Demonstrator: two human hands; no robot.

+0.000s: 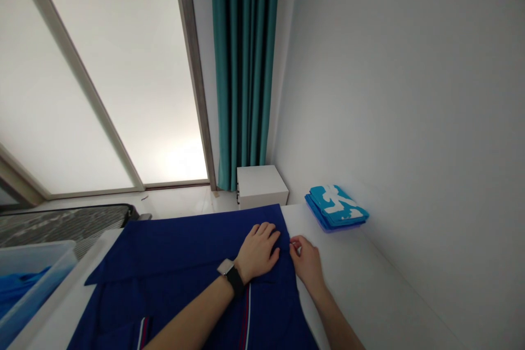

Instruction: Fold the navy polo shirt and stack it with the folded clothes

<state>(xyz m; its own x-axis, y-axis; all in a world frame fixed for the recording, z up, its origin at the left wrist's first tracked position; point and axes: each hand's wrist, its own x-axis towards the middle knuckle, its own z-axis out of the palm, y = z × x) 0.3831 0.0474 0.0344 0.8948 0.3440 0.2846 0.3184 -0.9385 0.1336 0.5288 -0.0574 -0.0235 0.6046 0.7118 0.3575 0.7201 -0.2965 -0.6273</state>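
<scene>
From where I stand, a navy cloth garment with striped trim [172,265] lies across the smooth white tabletop [353,273], left hand [258,250] open atop it, right hand [307,263] pinching its right edge; hard tugging could ruck it.

No words, brand or number can be read. Ahead and to the right of the right hand [307,263], a folded blue bundle [337,217] bears a white print [333,197] without legible letters. On the left hand's [257,251] wrist, the watch [226,267] shows no readable digits.
</scene>
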